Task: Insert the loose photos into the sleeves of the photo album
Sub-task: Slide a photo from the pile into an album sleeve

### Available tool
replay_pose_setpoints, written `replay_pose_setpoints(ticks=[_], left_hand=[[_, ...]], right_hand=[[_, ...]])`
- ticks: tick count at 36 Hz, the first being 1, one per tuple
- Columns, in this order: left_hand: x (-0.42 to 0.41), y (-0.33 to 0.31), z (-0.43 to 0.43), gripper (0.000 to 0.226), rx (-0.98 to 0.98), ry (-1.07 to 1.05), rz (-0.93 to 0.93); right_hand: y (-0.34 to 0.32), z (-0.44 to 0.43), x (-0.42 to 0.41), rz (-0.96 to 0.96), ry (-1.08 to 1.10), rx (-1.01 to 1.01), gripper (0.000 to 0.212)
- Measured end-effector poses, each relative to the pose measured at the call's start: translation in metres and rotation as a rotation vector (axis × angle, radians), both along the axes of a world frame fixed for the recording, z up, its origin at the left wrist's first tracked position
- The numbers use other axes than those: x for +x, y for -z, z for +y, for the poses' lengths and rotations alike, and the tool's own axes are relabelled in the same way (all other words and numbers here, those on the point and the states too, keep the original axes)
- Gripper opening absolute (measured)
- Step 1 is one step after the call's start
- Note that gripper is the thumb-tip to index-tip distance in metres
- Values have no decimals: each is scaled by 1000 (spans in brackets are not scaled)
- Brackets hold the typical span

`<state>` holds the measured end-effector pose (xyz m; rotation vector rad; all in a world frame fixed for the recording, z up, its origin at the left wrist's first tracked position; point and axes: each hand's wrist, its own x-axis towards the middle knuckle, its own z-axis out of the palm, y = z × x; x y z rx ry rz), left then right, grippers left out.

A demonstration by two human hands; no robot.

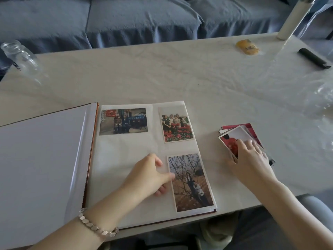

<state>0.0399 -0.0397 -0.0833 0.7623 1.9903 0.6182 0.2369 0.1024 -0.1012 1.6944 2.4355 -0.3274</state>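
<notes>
The photo album lies open on the table in front of me. Its right page holds three photos: a street group photo top left, a flower garden photo top right and a bare tree photo bottom right. My left hand rests on that page, fingertips touching the left edge of the tree photo. To the right of the album lies a stack of loose photos. My right hand lies on the stack, with fingers on the top photo and thumb at its near edge.
The album's left page is blank white. An empty glass jar lies at the far left. At the far right are a yellow packet, a white cylinder, a black lighter and crumpled clear plastic. A blue sofa stands behind the table.
</notes>
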Motion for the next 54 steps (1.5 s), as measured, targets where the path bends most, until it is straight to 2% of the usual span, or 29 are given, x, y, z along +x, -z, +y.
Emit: replay_pose_setpoints(ticks=[3,5,8,13,15,17,19,21,23,25,27,28,29,30,32,35,36,39,41,43,46,48,49,52,54], left_hand=[[-6,-5,1,48,68,145,455],[-10,-8,3,53,152,133,522],[-15,-11,6,42,211,77,389],[-23,-9,8,16,300,-2,264],[-25,-9,10,7,319,-25,212],[-23,-13,12,4,336,-68,99],[-20,-19,14,9,339,-142,-77],[-18,-27,18,25,289,-197,-318],[-19,-34,21,43,226,-227,-598],[-21,-36,23,47,219,-261,-688],[-24,-33,22,26,258,-325,-510],[-27,-29,21,17,272,-349,-370],[-30,-25,19,15,283,-355,-242],[-34,-23,17,15,294,-338,-143],[-41,-20,11,17,311,-253,-8],[-45,-20,4,21,336,-169,26],[-45,-19,3,22,344,-155,24],[-48,-13,1,26,362,-103,131],[-52,-8,-1,32,366,-49,327],[-59,-2,-3,43,327,35,563],[-66,13,-6,62,113,260,826],[-68,26,-12,83,11,331,897],[-69,33,-15,86,-17,328,906],[-69,37,-20,77,-69,322,943],[-69,36,-21,83,-84,324,935]], right_hand=[[2,-1,5,-7,-78,81,43],[0,-1,6,8,-108,97,43],[-3,1,9,31,-133,71,45],[-9,-1,10,153,-118,104,33],[-10,-3,8,183,-96,175,25],[-8,-6,7,231,-133,330,14],[-7,-11,1,348,-203,509,20],[-12,-21,-12,497,-339,599,27],[-15,-33,-28,569,-517,586,37],[-17,-43,-43,570,-714,498,44],[-11,-49,-54,548,-848,422,29],[-10,-51,-59,530,-854,376,31],[-8,-52,-63,516,-822,306,44],[-8,-53,-66,543,-755,213,53],[-12,-53,-72,666,-501,57,58],[-21,-52,-81,747,-86,-315,70],[-21,-50,-83,795,18,-422,67],[-21,-45,-85,953,178,-586,38],[-21,-41,-82,1033,223,-538,27],[-24,-34,-78,1060,236,-342,27],[-29,-22,-69,1002,206,-37,28],[-30,-18,-64,954,157,79,30],[-31,-18,-63,934,126,118,29],[-30,-26,-65,845,18,150,30],[-27,-33,-69,785,-52,118,32]])
